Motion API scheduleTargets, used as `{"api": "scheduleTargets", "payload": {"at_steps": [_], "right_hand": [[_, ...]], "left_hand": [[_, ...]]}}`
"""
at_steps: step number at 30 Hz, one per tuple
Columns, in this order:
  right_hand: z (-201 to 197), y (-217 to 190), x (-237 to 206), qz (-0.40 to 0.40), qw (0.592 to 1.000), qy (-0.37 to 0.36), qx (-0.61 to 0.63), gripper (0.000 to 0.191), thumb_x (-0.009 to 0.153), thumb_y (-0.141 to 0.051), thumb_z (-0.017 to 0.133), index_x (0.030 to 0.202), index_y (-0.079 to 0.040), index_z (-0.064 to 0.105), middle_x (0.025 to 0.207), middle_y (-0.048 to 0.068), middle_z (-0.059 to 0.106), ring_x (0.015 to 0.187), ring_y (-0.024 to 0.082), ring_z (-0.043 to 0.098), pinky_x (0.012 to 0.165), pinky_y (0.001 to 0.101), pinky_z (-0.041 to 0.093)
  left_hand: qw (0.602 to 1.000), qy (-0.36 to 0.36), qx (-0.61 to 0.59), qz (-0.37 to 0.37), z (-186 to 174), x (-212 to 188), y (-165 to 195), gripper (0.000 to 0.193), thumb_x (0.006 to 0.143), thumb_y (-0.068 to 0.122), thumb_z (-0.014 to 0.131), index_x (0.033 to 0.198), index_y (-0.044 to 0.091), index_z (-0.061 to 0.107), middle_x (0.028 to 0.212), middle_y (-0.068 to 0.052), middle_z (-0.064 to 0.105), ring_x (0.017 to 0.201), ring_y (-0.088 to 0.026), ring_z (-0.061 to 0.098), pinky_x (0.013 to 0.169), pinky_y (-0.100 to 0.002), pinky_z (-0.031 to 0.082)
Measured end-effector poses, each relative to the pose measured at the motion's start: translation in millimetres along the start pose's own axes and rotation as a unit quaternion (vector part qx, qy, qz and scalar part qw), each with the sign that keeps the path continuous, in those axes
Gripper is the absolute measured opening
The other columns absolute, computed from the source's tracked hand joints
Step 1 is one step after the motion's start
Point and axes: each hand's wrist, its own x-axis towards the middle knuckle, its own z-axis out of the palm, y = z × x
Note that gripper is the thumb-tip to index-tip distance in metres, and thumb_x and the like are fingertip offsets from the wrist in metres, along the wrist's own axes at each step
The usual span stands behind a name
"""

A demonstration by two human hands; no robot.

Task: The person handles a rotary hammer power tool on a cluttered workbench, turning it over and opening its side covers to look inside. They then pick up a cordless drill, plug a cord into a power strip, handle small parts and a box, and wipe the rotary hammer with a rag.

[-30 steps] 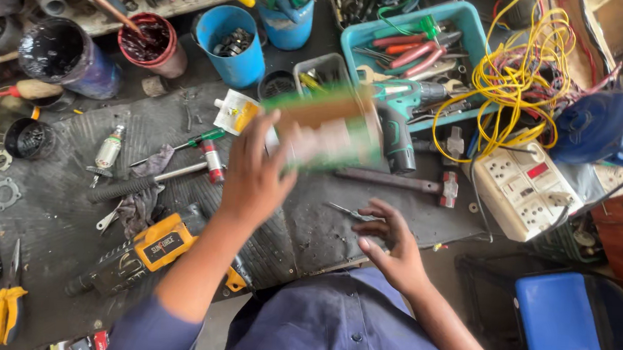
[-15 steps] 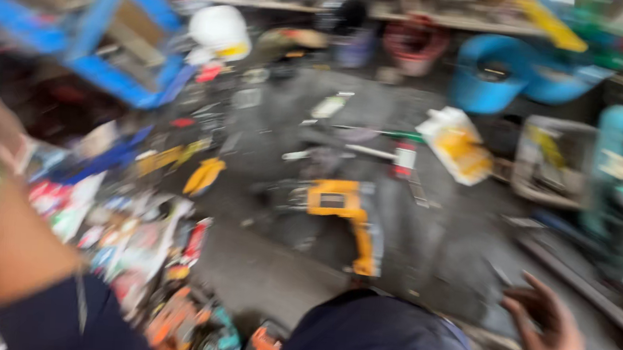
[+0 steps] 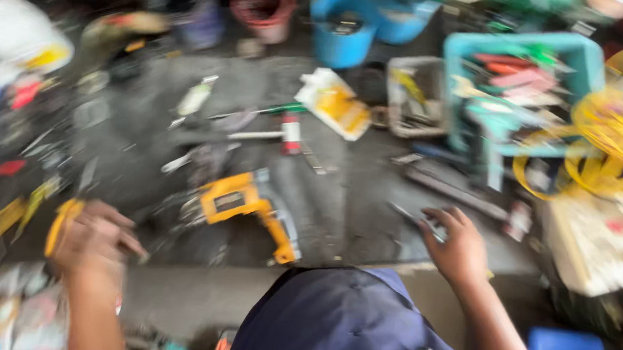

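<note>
Two hands reach out over a cluttered dark bench (image 3: 338, 213), seen through heavy motion blur. Nearest, the person's blue-clad torso (image 3: 345, 327) fills the lower centre. The left hand (image 3: 95, 237) lies low at the left edge of the bench, fingers curled, beside a yellow-handled tool (image 3: 59, 223); the blur hides whether it grips that tool or only touches it. The right hand (image 3: 456, 244) rests with fingers spread and loose on the bench near its front edge, fingertips at a small grey metal tool (image 3: 414, 219), grasping nothing that can be made out. Between the hands lies a yellow power tool (image 3: 247, 203) on its side. Farther off lie a red-banded cylinder (image 3: 291, 133) and a white and yellow packet (image 3: 335, 103). To the right sit a teal basket (image 3: 576, 51) of hand tools and a tangle of yellow cable (image 3: 606, 144) above a white box (image 3: 599, 243). At the far edge stand a blue tub (image 3: 344, 16) and a red container (image 3: 265, 7).
</note>
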Motion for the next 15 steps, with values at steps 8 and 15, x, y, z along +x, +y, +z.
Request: {"api": "scheduleTargets", "payload": {"at_steps": [8,15], "right_hand": [[-4.0,13.7,-7.8,-0.006,0.996,0.008,-0.087,0.036,0.082,-0.034,0.079,0.109,-0.011,0.077,0.106,0.010,0.066,0.104,0.032,0.062,0.088,0.0444,0.050],[-0.7,11.0,-17.6,0.056,0.995,-0.028,-0.072,0.025,0.084,-0.035,0.078,0.100,-0.015,0.078,0.094,0.004,0.068,0.089,0.027,0.068,0.080,0.0409,0.054]], "left_hand": [[0.812,-0.397,0.410,0.122,233.4,-71.8,-65.4,0.023,0.090,0.020,0.072,0.112,0.013,0.073,0.100,-0.006,0.078,0.084,-0.023,0.075,0.072,-0.035,0.059],[0.765,-0.318,0.460,0.320,365.3,-41.9,-132.5,0.028,0.087,0.023,0.076,0.113,0.013,0.073,0.104,-0.006,0.066,0.093,-0.031,0.067,0.079,-0.044,0.055]]}}
